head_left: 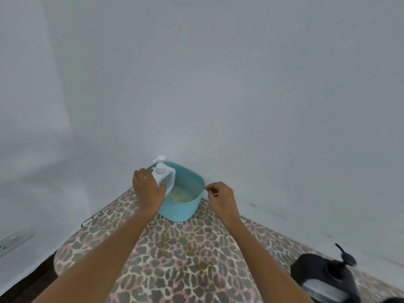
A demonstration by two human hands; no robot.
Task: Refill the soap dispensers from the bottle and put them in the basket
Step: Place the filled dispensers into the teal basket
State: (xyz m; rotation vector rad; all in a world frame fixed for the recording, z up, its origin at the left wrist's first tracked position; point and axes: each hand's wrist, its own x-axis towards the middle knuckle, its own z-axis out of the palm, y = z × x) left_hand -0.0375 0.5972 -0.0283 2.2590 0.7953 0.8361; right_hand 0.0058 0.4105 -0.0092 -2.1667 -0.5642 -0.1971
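Left hand grips the white dispenser, fingers wrapped round its left side and thumb on the near face. The dispenser stands upright at the left inner wall of the teal basket; whether its base has reached the floor cannot be told. Its pump head rises above the fingers and points away from them.

Right hand sits just right of the basket's rim with fingers curled. I cannot tell whether it pinches the rim or holds nothing.

1 black pump bottle, blurred, stands well apart, right of and nearer than the right hand, on the leopard-print desk.

Assessment: step in hand is seating dispenser 1 in the basket.

Handling, as judged:
- The body is rigid plastic with flat faces.
- If filled, it will be fairly heavy for its size.
- Any soap film would make it slippery.
- Hold it across the 2 flat sides at mid-body.
- Avoid the pump neck, which may turn or depress.
- The basket looks light and could slide, so bracing its rim is advisable.
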